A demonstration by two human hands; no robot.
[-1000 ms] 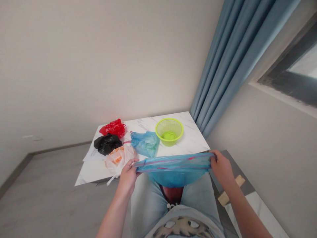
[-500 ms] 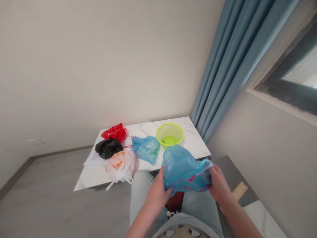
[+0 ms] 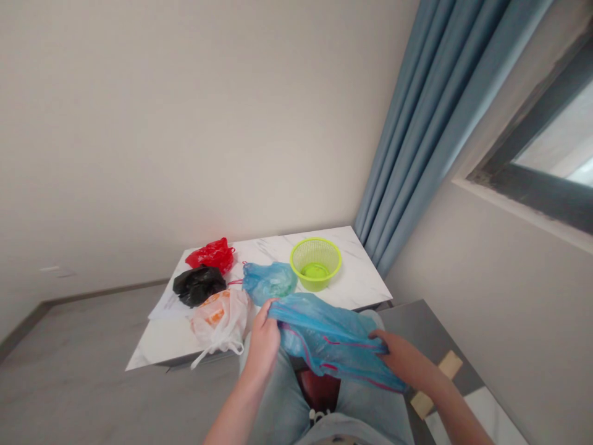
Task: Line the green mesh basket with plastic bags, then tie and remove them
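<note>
Head view shows our left hand [image 3: 264,342] closed tight on a blue plastic bag [image 3: 328,340] with pink lines on it. The bag hangs between our hands, just off the near edge of the white counter [image 3: 349,278]. Our right hand [image 3: 398,360] is at the other end of the bag with its fingers stretched out, and we cannot tell if it grips. Farther on the counter lie a red bag [image 3: 211,255], a black bag [image 3: 199,285], a white bag [image 3: 221,321], a light blue bag [image 3: 269,282] and a green basket [image 3: 315,264].
</note>
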